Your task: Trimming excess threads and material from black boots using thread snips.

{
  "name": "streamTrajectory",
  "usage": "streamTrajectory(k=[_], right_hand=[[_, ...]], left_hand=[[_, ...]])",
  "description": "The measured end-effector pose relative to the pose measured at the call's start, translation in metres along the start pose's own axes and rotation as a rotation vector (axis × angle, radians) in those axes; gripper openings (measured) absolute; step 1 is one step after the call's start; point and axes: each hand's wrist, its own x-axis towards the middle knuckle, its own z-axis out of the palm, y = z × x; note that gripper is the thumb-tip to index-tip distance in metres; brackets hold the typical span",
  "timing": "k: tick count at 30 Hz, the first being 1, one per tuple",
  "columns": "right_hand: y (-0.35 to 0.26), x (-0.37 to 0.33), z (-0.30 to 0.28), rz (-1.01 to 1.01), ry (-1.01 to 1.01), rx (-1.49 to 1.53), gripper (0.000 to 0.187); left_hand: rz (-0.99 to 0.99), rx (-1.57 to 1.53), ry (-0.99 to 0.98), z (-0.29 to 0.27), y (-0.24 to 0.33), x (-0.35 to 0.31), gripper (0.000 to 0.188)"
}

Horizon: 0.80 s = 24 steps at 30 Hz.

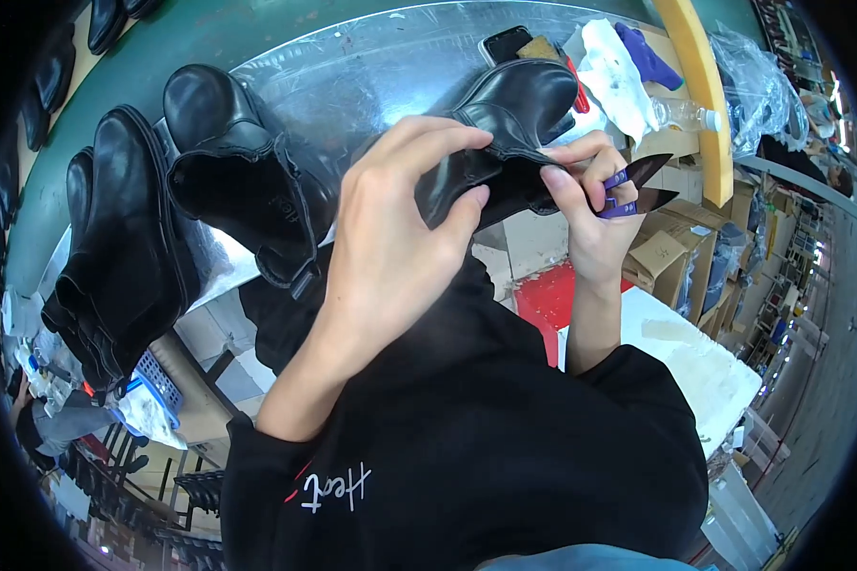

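Left fingers (445, 147), right fingers (589, 149) bent

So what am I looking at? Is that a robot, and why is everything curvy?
No robot here! Those are a person's bare hands: the left hand and the right hand. A camera worn on the person's head looks down, and its very wide lens makes straight edges bend.

Both hands hold a black boot around its opening. The right hand also has purple-handled snips, their blades sticking outward.

On the shiny metal tabletop, more black boots stand at the left, and a dark phone lies at the far side.
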Motion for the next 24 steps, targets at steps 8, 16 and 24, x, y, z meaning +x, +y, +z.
streamTrajectory(k=[8, 16, 24], right_hand=[[0.006, 0.002, 0.004, 0.022, -0.039, 0.043, 0.038], [0.080, 0.019, -0.019, 0.175, 0.468, 0.132, 0.041], [0.121, 0.019, -0.006, 0.212, 0.386, -0.064, 0.039]], left_hand=[[0.070, 0.380, 0.032, 0.004, 0.013, 0.026, 0.019], [0.211, 0.473, 0.179, -0.005, 0.024, 0.006, 0.011], [0.059, 0.488, 0.161, -0.003, 0.007, -0.015, 0.013]])
